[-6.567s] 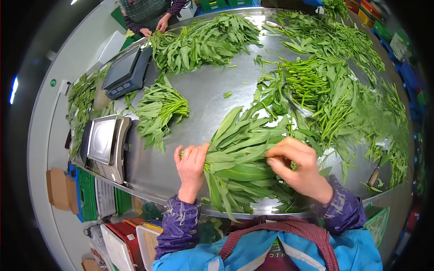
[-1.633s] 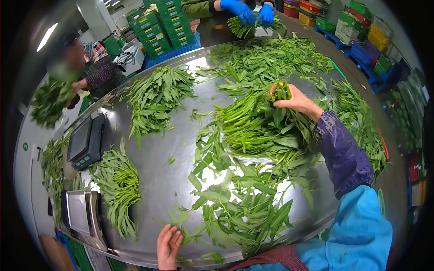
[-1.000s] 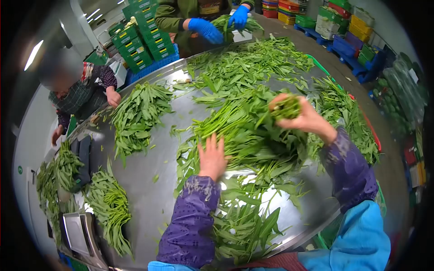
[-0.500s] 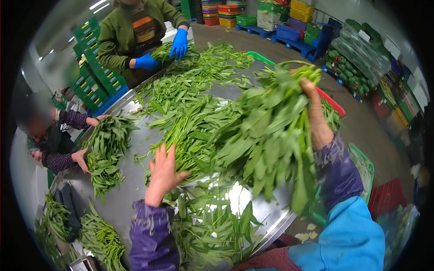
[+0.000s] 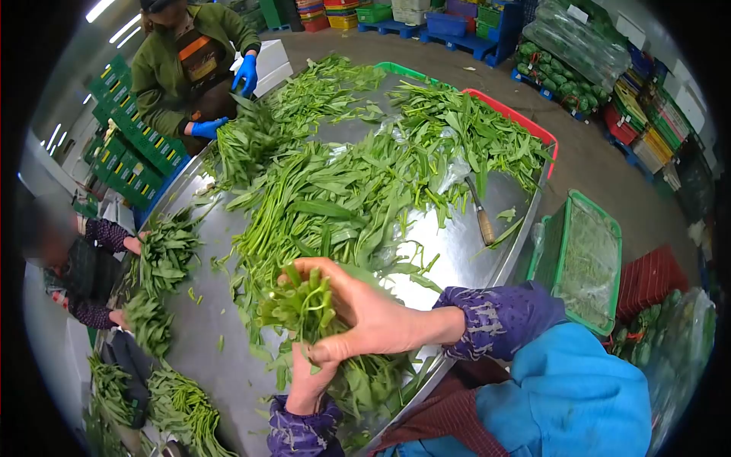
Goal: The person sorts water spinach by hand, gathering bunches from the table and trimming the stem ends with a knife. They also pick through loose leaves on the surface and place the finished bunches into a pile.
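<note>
My right hand (image 5: 373, 308) is wrapped round a bunch of leafy greens (image 5: 293, 305), whose cut stem ends face up towards me. Just below it, my left hand (image 5: 308, 381) is against the underside of the same bunch, its fingers hidden behind the stems and my right hand. Under and beyond my hands, a large heap of loose long-leaved greens (image 5: 327, 198) covers much of the metal table (image 5: 236, 320). A knife (image 5: 484, 222) with a wooden handle lies on the table to the right.
A co-worker in blue gloves (image 5: 245, 75) handles greens at the far side; another person's hands (image 5: 135, 244) hold greens at the left. Bunched greens (image 5: 183, 407) lie near left. A green crate (image 5: 575, 259) stands right of the table, and a red crate rim (image 5: 518, 118) borders its far right.
My right hand has brought its bunch down and left, turning the stem ends towards me. My left hand has moved from above the heap to beneath the bunch. The knife now shows.
</note>
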A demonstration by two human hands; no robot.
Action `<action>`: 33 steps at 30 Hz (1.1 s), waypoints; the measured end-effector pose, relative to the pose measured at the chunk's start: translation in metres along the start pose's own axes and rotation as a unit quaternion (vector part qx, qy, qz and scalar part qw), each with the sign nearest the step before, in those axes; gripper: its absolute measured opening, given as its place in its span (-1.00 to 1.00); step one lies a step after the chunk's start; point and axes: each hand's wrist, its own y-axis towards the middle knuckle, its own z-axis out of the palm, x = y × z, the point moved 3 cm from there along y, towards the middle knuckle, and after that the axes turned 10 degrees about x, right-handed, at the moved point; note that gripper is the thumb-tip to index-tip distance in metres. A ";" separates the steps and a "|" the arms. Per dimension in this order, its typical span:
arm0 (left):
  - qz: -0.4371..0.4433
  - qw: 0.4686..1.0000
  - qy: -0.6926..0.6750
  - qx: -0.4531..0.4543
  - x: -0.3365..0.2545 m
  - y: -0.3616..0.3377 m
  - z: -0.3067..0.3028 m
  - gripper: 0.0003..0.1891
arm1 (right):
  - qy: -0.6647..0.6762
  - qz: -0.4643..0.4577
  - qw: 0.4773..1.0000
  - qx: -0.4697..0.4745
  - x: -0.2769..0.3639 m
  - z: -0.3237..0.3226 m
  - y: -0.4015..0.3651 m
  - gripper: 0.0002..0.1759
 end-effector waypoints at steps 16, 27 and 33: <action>0.056 0.847 -0.479 -0.223 0.053 -0.089 -0.076 -0.45 | -0.711 0.333 0.555 -0.276 -0.069 -0.352 -0.218 -0.53; -0.087 0.902 -0.405 -0.122 0.067 -0.067 -0.053 -0.48 | -0.562 -0.032 0.821 0.097 -0.065 -0.057 -0.074 -0.59; -0.177 0.948 -0.245 -0.099 0.039 -0.053 -0.015 -0.55 | -0.621 -0.049 0.763 0.175 -0.073 -0.009 -0.023 -0.73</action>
